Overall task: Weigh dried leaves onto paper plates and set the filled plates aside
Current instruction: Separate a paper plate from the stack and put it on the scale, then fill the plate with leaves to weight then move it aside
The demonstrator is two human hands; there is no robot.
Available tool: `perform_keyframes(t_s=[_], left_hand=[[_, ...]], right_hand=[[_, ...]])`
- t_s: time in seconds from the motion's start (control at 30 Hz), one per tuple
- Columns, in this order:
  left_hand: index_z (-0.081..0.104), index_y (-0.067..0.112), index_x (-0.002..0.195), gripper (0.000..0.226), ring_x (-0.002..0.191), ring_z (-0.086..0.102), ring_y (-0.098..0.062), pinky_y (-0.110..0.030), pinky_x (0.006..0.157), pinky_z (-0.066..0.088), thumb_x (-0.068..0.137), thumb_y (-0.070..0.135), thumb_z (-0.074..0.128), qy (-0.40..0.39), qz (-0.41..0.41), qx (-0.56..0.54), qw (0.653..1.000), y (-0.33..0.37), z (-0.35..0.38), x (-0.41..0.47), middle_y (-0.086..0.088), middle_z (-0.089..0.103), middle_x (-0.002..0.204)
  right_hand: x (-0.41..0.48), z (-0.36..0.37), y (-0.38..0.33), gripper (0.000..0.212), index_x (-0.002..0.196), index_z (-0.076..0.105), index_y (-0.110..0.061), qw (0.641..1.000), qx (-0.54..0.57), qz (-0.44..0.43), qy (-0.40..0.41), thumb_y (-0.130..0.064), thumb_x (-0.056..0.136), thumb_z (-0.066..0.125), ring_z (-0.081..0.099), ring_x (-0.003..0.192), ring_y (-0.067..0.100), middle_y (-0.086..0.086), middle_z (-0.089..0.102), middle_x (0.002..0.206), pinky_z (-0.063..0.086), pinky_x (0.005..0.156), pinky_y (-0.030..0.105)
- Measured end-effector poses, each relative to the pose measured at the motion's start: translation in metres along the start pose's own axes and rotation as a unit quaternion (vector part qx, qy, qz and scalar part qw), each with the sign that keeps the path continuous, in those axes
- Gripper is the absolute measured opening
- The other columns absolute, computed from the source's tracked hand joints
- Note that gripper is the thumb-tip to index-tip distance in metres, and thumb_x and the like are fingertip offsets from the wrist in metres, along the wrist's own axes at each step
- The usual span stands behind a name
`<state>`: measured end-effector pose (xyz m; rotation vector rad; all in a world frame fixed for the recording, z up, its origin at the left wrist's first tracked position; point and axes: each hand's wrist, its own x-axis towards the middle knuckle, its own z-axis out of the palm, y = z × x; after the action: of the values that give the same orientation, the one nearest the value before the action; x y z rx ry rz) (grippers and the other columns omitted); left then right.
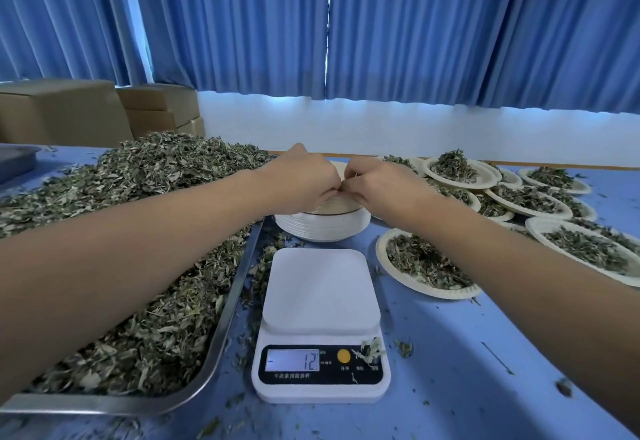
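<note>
A stack of empty paper plates (323, 226) stands behind the white digital scale (320, 304). My left hand (304, 179) and my right hand (377, 186) meet over the stack, and the fingertips of both pinch the rim of the top plate (341, 202). The scale's platform is bare and its display (292, 360) reads minus 12. A big heap of dried leaves (145, 231) fills a steel tray (221, 321) on the left. A filled plate (420, 266) lies just right of the scale.
Several more filled plates (526, 200) overlap across the right of the blue table. Loose leaf bits lie scattered round the scale. Cardboard boxes (69, 113) stand at the back left, with blue curtains behind. A grey tray edge (17, 162) shows at far left.
</note>
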<state>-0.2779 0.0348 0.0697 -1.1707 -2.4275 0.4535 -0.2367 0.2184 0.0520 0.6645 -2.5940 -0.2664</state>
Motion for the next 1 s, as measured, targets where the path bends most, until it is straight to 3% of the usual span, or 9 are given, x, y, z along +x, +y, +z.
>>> perform_keyframes(t_s=[0.17,0.27,0.37,0.47,0.6,0.73,0.8,0.87,1.0], left_hand=[[0.064,0.016,0.09,0.036,0.074,0.057,-0.028,-0.042,0.105,0.036,0.104,0.023,0.032,0.035,0.012,0.095,0.995,-0.003,0.001,0.003,-0.002,0.06,0.084],[0.065,0.012,0.098,0.034,0.084,0.063,-0.031,-0.043,0.11,0.031,0.103,0.023,0.033,0.081,-0.005,0.085,0.993,-0.01,-0.005,-0.003,-0.006,0.065,0.094],[0.065,0.008,0.097,0.024,0.083,0.065,-0.033,-0.047,0.104,0.04,0.099,0.018,0.044,0.136,0.019,0.057,0.989,-0.007,-0.015,-0.018,-0.01,0.066,0.092],[0.067,0.006,0.088,0.019,0.075,0.065,-0.035,-0.047,0.081,0.052,0.095,0.013,0.051,0.161,0.062,0.001,0.985,0.013,-0.022,-0.05,-0.013,0.066,0.083],[0.069,0.004,0.112,0.029,0.084,0.065,-0.033,-0.047,0.073,0.056,0.102,0.019,0.045,0.119,0.115,-0.073,0.983,0.046,-0.015,-0.104,-0.011,0.067,0.094],[0.069,0.008,0.12,0.028,0.102,0.065,-0.026,-0.042,0.085,0.056,0.103,0.024,0.053,0.102,0.139,-0.149,0.974,0.06,-0.012,-0.136,-0.007,0.069,0.107],[0.066,0.011,0.125,0.031,0.107,0.063,-0.022,-0.039,0.091,0.052,0.105,0.028,0.051,0.047,0.147,-0.208,0.966,0.065,-0.011,-0.143,-0.005,0.068,0.112],[0.066,0.012,0.127,0.033,0.109,0.061,-0.017,-0.036,0.095,0.05,0.106,0.031,0.05,0.01,0.141,-0.26,0.955,0.072,-0.011,-0.146,-0.002,0.067,0.116],[0.073,0.018,0.119,0.038,0.101,0.066,-0.006,-0.031,0.093,0.053,0.105,0.041,0.047,0.117,0.031,-0.351,0.928,0.071,-0.017,-0.145,0.007,0.072,0.113]], right_hand=[[-0.003,-0.007,0.001,0.033,0.127,0.068,-0.022,1.0,-0.012,0.012,0.024,-0.032,0.109,0.042,0.061,0.098,0.026,0.0,0.056,0.125,0.041,0.066,0.037],[-0.004,-0.017,-0.001,0.032,0.129,0.063,-0.021,0.997,-0.011,0.033,0.066,-0.03,0.109,0.04,0.061,0.093,0.027,-0.001,0.055,0.127,0.045,0.063,0.037],[-0.01,-0.024,-0.012,0.036,0.128,0.061,-0.021,0.994,-0.047,0.055,0.086,-0.032,0.111,0.031,0.061,0.093,0.027,-0.001,0.056,0.121,0.049,0.063,0.04],[-0.036,-0.022,-0.031,0.033,0.118,0.067,-0.014,0.994,-0.013,0.003,0.106,-0.027,0.11,0.038,0.064,0.091,0.03,0.005,0.063,0.11,0.052,0.061,0.044],[-0.085,-0.006,-0.054,0.027,0.116,0.073,-0.005,0.98,0.04,-0.091,0.173,-0.02,0.102,0.055,0.065,0.074,0.026,0.011,0.069,0.105,0.053,0.048,0.038],[-0.122,0.019,-0.072,0.023,0.115,0.065,-0.006,0.951,0.197,0.072,0.229,-0.017,0.103,0.049,0.058,0.075,0.02,0.004,0.06,0.105,0.051,0.06,0.04],[-0.128,0.026,-0.071,0.016,0.097,0.059,-0.014,0.932,0.241,0.174,0.208,-0.022,0.104,0.048,0.048,0.069,0.01,-0.007,0.054,0.085,0.042,0.061,0.03],[-0.13,0.031,-0.067,0.026,0.077,0.052,-0.016,0.924,0.262,0.234,0.152,-0.023,0.103,0.052,0.045,0.058,0.011,-0.008,0.049,0.062,0.038,0.057,0.031],[-0.135,0.032,-0.068,0.043,0.06,0.041,-0.021,0.932,0.252,0.252,0.061,-0.011,0.1,0.054,0.04,0.046,0.012,-0.006,0.043,0.048,0.043,0.055,0.039]])
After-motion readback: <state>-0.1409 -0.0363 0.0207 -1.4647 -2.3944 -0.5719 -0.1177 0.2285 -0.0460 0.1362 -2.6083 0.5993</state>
